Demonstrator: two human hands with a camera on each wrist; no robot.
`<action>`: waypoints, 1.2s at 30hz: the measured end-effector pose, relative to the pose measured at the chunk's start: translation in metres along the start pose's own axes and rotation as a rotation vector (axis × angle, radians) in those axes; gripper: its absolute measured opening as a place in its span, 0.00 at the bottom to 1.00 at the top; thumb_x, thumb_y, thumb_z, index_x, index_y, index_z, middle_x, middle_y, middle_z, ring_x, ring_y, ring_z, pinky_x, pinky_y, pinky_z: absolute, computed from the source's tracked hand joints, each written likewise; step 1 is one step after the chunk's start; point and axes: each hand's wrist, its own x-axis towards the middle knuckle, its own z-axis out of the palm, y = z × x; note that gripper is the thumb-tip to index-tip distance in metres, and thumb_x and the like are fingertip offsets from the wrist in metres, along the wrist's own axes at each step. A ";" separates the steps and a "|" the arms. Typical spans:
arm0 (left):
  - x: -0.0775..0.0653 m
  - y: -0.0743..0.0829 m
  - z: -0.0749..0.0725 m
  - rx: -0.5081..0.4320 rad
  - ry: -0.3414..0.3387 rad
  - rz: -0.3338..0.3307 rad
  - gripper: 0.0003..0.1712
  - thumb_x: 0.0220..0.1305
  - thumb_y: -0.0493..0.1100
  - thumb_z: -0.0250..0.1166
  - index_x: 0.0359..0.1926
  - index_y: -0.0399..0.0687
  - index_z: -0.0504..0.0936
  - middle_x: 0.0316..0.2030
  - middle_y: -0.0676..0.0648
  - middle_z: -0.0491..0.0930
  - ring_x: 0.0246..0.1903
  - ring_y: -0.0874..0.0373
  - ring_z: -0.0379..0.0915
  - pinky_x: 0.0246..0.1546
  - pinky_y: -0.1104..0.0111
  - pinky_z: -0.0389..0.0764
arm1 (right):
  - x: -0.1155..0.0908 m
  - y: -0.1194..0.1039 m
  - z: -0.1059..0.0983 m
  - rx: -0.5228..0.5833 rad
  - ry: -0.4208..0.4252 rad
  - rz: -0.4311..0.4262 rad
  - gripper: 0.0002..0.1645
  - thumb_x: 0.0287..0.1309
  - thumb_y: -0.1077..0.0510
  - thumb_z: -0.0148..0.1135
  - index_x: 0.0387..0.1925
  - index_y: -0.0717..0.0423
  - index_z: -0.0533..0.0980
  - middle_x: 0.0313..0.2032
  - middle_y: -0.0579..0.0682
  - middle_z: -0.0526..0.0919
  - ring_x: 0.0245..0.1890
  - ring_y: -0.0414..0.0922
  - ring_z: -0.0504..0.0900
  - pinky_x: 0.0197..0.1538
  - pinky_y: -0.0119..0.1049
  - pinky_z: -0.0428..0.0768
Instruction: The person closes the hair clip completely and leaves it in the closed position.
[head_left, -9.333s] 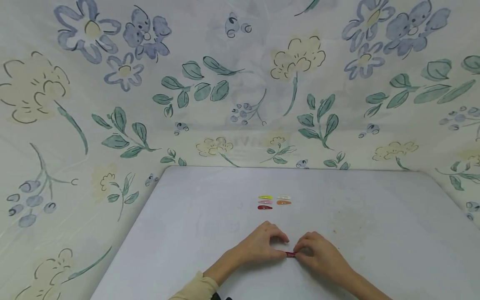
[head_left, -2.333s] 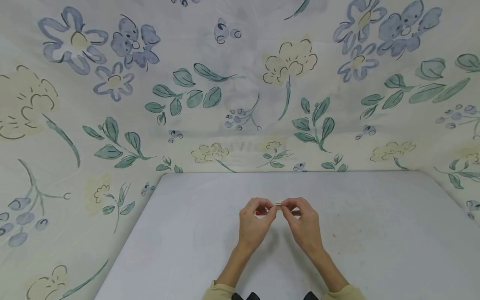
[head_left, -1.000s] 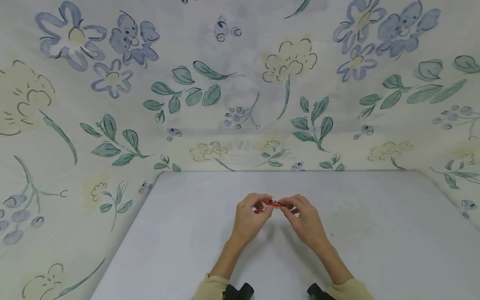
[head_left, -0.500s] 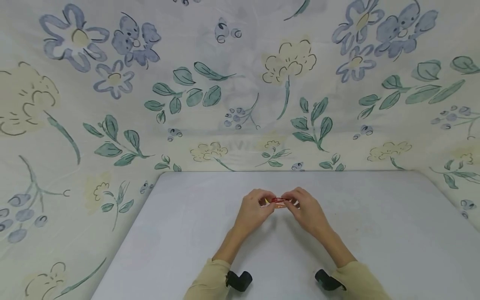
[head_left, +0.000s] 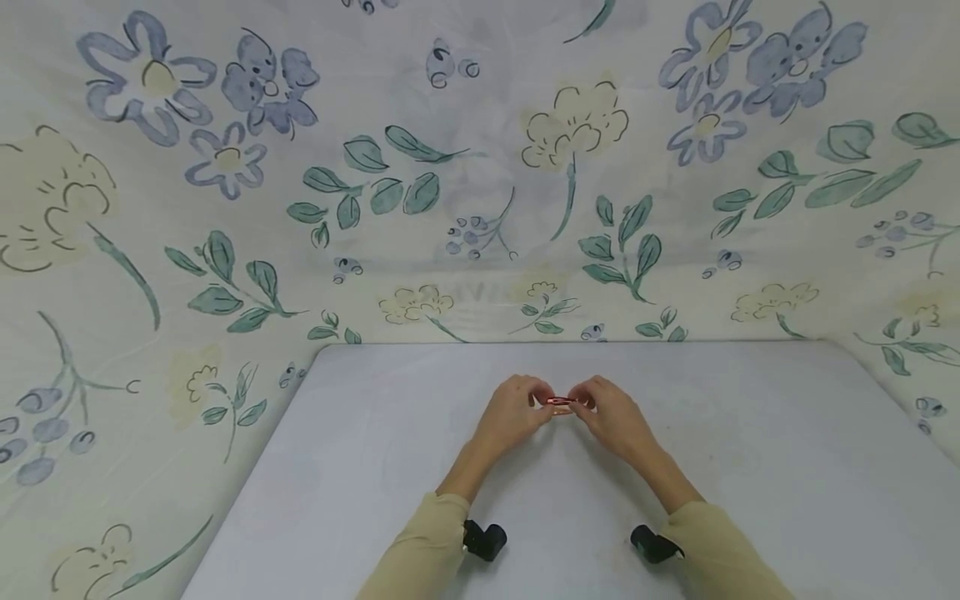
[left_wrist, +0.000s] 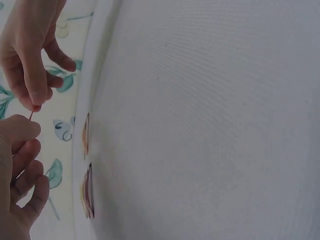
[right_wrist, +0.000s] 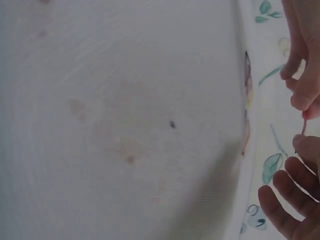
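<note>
Between my two hands is a red snap hair clip [head_left: 559,401], held level above the far middle of the table. My left hand [head_left: 517,408] pinches its left end with thumb and fingers; my right hand [head_left: 611,415] pinches the right end. Just below it in the head view shows an orange hair clip [head_left: 562,411] lying on the table. In the left wrist view, the orange clip [left_wrist: 85,136] lies apart from a group of yellow, pink and dark red clips [left_wrist: 88,192]. The fingers hide most of these lying clips in the head view.
The white table [head_left: 420,467] has a raised far edge against a flowered cloth [head_left: 480,183]. Small dark specks and faint stains [right_wrist: 130,150] mark its surface. A black wrist camera [head_left: 486,542] sits at the left sleeve, another camera [head_left: 654,544] at the right.
Both hands have moved from the table's near side to above the lying clips, carrying the red hair clip. During the last second they rose slightly and the clip went from tilted to level.
</note>
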 end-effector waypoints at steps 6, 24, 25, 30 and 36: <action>0.002 0.001 0.004 0.092 -0.074 -0.046 0.06 0.58 0.40 0.69 0.37 0.47 0.85 0.31 0.53 0.80 0.37 0.58 0.73 0.37 0.67 0.75 | 0.003 0.004 0.008 -0.031 -0.078 0.075 0.07 0.59 0.62 0.68 0.39 0.58 0.81 0.35 0.48 0.79 0.36 0.44 0.78 0.43 0.40 0.79; -0.001 -0.002 0.014 0.230 -0.157 -0.049 0.07 0.56 0.41 0.71 0.37 0.48 0.86 0.29 0.55 0.79 0.32 0.62 0.70 0.34 0.70 0.73 | 0.003 0.001 0.017 -0.133 -0.184 0.112 0.04 0.58 0.63 0.68 0.35 0.59 0.82 0.30 0.47 0.77 0.33 0.43 0.72 0.40 0.40 0.76; -0.001 -0.002 0.014 0.239 -0.155 -0.043 0.08 0.56 0.41 0.72 0.37 0.48 0.86 0.28 0.55 0.79 0.31 0.62 0.70 0.34 0.70 0.73 | 0.003 0.001 0.017 -0.135 -0.187 0.116 0.04 0.58 0.63 0.68 0.36 0.59 0.82 0.30 0.47 0.77 0.33 0.43 0.72 0.41 0.40 0.76; -0.001 -0.004 0.017 0.271 -0.132 -0.020 0.09 0.55 0.43 0.72 0.38 0.49 0.86 0.27 0.56 0.77 0.29 0.62 0.69 0.32 0.70 0.70 | 0.002 0.001 0.017 -0.140 -0.193 0.133 0.06 0.56 0.63 0.69 0.37 0.58 0.82 0.31 0.47 0.77 0.35 0.43 0.73 0.42 0.40 0.76; -0.003 -0.007 0.017 0.260 -0.089 0.000 0.07 0.56 0.41 0.71 0.37 0.49 0.86 0.28 0.55 0.79 0.31 0.62 0.71 0.34 0.70 0.73 | 0.002 0.001 0.017 -0.149 -0.207 0.134 0.08 0.55 0.62 0.71 0.37 0.58 0.82 0.31 0.47 0.78 0.35 0.44 0.73 0.42 0.41 0.76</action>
